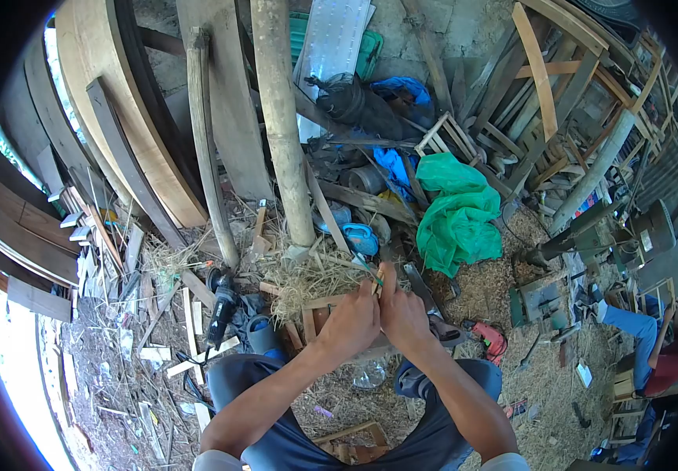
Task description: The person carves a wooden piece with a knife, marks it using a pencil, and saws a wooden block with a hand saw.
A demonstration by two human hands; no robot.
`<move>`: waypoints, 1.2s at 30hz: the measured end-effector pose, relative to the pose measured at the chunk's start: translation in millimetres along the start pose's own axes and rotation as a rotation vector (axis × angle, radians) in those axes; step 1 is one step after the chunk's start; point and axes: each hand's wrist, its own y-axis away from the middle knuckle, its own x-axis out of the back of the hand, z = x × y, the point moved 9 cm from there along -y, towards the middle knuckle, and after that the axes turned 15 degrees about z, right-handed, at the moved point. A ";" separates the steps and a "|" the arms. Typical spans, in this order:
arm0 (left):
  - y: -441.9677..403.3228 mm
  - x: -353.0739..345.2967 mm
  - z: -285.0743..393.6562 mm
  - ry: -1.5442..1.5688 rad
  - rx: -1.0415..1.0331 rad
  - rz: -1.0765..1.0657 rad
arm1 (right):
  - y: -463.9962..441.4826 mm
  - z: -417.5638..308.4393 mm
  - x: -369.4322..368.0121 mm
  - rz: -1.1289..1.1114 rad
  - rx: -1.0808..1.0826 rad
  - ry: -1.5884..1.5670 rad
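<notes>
My left hand (pixel 352 323) and my right hand (pixel 405 315) meet in front of my knees, fingers closed and thumbs close together. Between the fingertips is a small light-coloured piece (pixel 379 280), too small to name. A thin green strip (pixel 364 265) runs up and left from it; I cannot tell which hand grips which part. Under the hands, partly hidden by them, is a low wooden frame (pixel 310 323). Dry straw (pixel 307 286) lies just beyond my left hand.
An angle grinder (pixel 221 308) lies at the left, a red power drill (pixel 488 341) at the right. Green plastic sheeting (pixel 456 216) is heaped beyond the hands. Posts (pixel 280 125) and boards (pixel 225 102) stand ahead. Another person (pixel 667 361) sits at far right.
</notes>
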 end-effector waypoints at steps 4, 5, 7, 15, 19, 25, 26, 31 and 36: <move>3.7 -3.6 1.9 -0.025 -0.057 0.008 | 0.8 2.2 -0.2 0.033 0.013 0.027; 3.9 -3.6 3.6 -0.021 -0.079 0.009 | -0.1 2.5 -1.8 0.013 0.021 0.021; 4.8 -2.6 6.2 -0.016 -0.100 0.010 | 0.6 4.4 -7.2 -0.010 0.029 0.015; 5.2 -8.0 -8.3 -0.088 0.012 -0.066 | -7.2 5.1 -8.7 -0.083 0.022 -0.264; 1.3 5.4 6.5 -0.206 -0.304 0.053 | -15.4 9.1 13.4 -0.167 -0.028 -0.520; -8.9 27.5 0.1 0.071 -0.014 0.190 | -14.4 5.9 40.7 0.041 0.059 -0.413; -10.6 27.6 -0.3 0.130 0.024 0.159 | -12.8 4.0 41.5 0.045 0.059 -0.412; -10.4 30.5 1.7 0.187 0.077 0.164 | -7.0 -6.8 37.7 0.040 0.208 -0.141; -12.1 35.8 12.3 0.103 0.032 0.166 | -6.9 -11.4 31.0 -0.004 0.186 -0.054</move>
